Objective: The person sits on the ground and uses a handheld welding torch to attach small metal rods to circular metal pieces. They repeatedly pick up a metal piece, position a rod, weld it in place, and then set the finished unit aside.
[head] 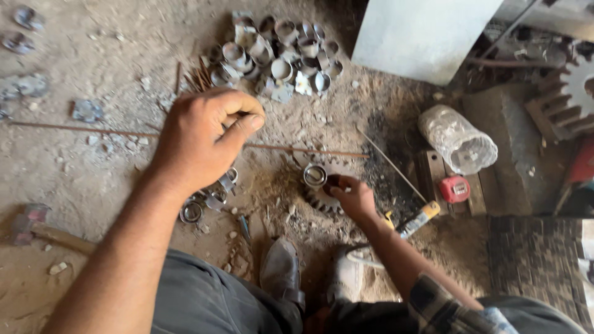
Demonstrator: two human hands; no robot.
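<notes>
Left hand (201, 133): raised, curled closed, apparently empty.
Right hand (352, 195): fingertips pinching the gear (322, 198) on the floor, beside a metal ring (314, 175).
Handling: gear looks heavy, rigid, gritty; best gripped by the toothed rim.

Bare dirt left of the rod (185, 137); ring pile (275, 52) blocks ahead (gear (322, 198) w/ ring by feet).

- left hand (201, 139) is up close to the camera, back facing up, fingers curled in with the thumb pressed against the index finger
- left forearm bare, running down to the lower left
- right hand (352, 196) lower and further away, fingers bent downward, plaid sleeve on that arm
</notes>
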